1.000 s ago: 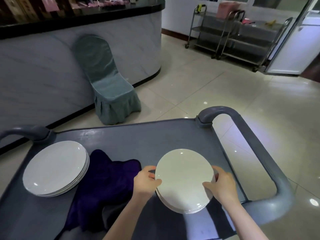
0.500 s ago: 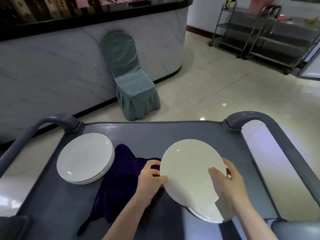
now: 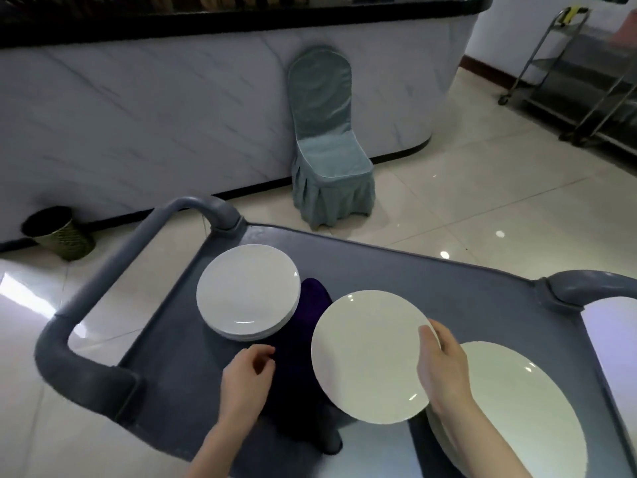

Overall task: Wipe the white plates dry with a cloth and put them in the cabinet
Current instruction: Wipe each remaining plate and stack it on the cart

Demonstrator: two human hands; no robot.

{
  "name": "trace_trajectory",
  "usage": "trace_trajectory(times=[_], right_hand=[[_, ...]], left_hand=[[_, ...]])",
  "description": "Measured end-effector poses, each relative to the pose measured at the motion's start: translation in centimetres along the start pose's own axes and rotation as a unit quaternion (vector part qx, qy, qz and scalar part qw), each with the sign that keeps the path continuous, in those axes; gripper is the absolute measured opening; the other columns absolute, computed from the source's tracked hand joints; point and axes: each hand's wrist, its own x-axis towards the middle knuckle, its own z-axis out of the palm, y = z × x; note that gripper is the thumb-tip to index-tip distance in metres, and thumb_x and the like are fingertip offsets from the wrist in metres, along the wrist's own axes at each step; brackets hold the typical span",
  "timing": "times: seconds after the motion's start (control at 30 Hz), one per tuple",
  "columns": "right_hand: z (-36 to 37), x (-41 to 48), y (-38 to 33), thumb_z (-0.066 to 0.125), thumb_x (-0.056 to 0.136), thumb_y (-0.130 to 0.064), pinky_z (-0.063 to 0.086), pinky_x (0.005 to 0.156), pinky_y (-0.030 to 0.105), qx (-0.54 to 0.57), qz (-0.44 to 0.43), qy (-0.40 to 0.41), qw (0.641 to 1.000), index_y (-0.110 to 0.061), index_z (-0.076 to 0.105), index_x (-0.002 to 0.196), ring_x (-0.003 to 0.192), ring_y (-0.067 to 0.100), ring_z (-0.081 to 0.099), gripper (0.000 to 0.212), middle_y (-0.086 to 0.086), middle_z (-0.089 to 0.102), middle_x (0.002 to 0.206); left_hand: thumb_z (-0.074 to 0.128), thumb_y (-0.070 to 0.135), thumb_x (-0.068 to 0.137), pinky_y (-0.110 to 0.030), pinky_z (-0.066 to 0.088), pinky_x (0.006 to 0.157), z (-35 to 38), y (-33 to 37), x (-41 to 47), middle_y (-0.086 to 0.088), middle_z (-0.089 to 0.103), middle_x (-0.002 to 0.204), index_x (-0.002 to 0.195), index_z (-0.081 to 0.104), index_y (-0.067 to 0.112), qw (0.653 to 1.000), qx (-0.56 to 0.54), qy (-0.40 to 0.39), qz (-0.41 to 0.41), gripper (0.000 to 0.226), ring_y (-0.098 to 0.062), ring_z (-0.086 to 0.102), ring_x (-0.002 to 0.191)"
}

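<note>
Over the cart's [image 3: 448,281] middle, right hand [image 3: 444,370] grips one plate [image 3: 365,357] by its rim; left hand [image 3: 246,370] curls at the purple cloth [image 3: 310,305], can't tell if it's grabbed. Wiping's next, I'd guess, so cloth up first.

The head camera is looking forward and steeply down from above the near edge of the cart [image 3: 448,288], sitting close over it and facing its far edge. The left hand [image 3: 246,381] and right hand [image 3: 444,370] are entering from the bottom. The white plate [image 3: 365,357] is sitting near centre. The wide lens is also taking in the cart's left handle [image 3: 103,288], with the chair [image 3: 327,150] and counter [image 3: 172,115] lying well beyond the far edge.
</note>
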Motion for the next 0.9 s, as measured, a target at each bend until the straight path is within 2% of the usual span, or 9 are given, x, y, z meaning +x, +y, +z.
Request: trace_trajectory(times=[0.13,0.3,0.37,0.43,0.53,0.67,0.73,0.8,0.9], right_hand=[[1.6,0.3,0.1,0.051,0.099,-0.021,0.049,0.052,0.014,-0.032,0.007,-0.021,0.999,-0.026,0.071,0.099,0.070,-0.003,0.069,0.021,-0.018,0.074,0.085],[2.2,0.2,0.5,0.053,0.099,-0.024,0.050,0.053,0.015,-0.046,0.015,-0.037,0.998,-0.028,0.071,0.098,0.071,-0.001,0.070,0.019,-0.016,0.075,0.086],[2.0,0.2,0.6,0.054,0.099,-0.026,0.049,0.055,0.019,-0.057,0.021,-0.033,0.998,-0.026,0.073,0.094,0.068,-0.003,0.069,0.020,-0.017,0.074,0.084],[1.5,0.2,0.8,0.055,0.098,-0.028,0.049,0.058,0.025,-0.069,0.032,-0.026,0.997,-0.020,0.073,0.086,0.064,0.003,0.068,0.023,-0.011,0.075,0.080],[0.3,0.2,0.7,0.058,0.097,-0.031,0.051,0.063,0.029,-0.066,0.046,-0.011,0.997,-0.012,0.072,0.080,0.066,0.016,0.064,0.029,-0.005,0.071,0.074],[-1.1,0.1,0.5,0.055,0.096,-0.035,0.042,0.063,0.032,-0.069,0.033,0.003,0.997,-0.001,0.058,0.076,0.064,0.022,0.048,0.039,0.000,0.054,0.068],[-1.5,-0.1,0.5,0.053,0.096,-0.035,0.036,0.061,0.030,-0.073,0.017,0.014,0.997,-0.006,0.051,0.067,0.063,0.017,0.041,0.042,-0.004,0.045,0.066],[-1.6,-0.3,0.2,0.051,0.095,-0.035,0.033,0.053,0.026,-0.078,0.010,0.024,0.997,-0.019,0.042,0.054,0.056,0.013,0.036,0.045,-0.012,0.038,0.056],[-1.8,-0.2,-0.1,0.052,0.097,-0.031,0.036,0.055,0.028,-0.048,0.014,0.045,0.998,-0.024,0.047,0.050,0.053,0.012,0.040,0.047,-0.013,0.043,0.050]], left_hand=[[0.073,0.020,0.086,-0.029,0.048,0.086,0.2,-3.0,0.6,0.001,0.056,0.109,0.120,0.065,0.017,0.989,0.149,-0.002,0.017,0.036,-0.018,0.055,0.105],[0.068,0.026,0.089,-0.024,0.041,0.086,1.0,-3.6,1.4,0.003,0.051,0.107,0.109,0.065,0.019,0.976,0.208,-0.047,0.043,0.021,-0.017,0.046,0.108],[0.067,0.024,0.087,-0.023,0.038,0.081,0.7,-2.8,2.0,0.004,0.052,0.100,0.096,0.064,0.023,0.984,0.145,-0.099,0.008,0.009,-0.016,0.049,0.102],[0.067,0.023,0.078,-0.029,0.043,0.075,0.1,-1.2,2.2,0.002,0.062,0.089,0.076,0.061,0.025,0.983,-0.034,-0.165,-0.073,0.007,-0.015,0.056,0.085],[0.059,0.018,0.061,-0.040,0.044,0.078,-0.6,1.5,2.1,-0.007,0.070,0.106,0.063,0.053,0.018,0.946,-0.237,-0.194,-0.110,0.006,-0.023,0.057,0.086],[0.050,0.012,0.056,-0.037,0.031,0.069,-1.3,6.6,1.9,0.010,0.067,0.116,0.059,0.043,0.020,0.918,-0.312,-0.245,-0.020,0.011,-0.018,0.054,0.093],[0.048,0.010,0.055,-0.036,0.038,0.078,-1.3,9.8,1.3,0.015,0.062,0.129,0.056,0.046,0.022,0.914,-0.292,-0.275,0.059,0.012,-0.012,0.055,0.115],[0.048,0.010,0.055,-0.035,0.039,0.092,-0.6,12.5,0.2,0.012,0.060,0.134,0.055,0.046,0.022,0.900,-0.237,-0.335,0.150,0.013,-0.009,0.049,0.128],[0.049,0.014,0.062,-0.024,0.036,0.096,1.1,13.8,-1.8,0.017,0.063,0.129,0.061,0.047,0.022,0.843,-0.040,-0.462,0.273,0.009,-0.005,0.050,0.120]])
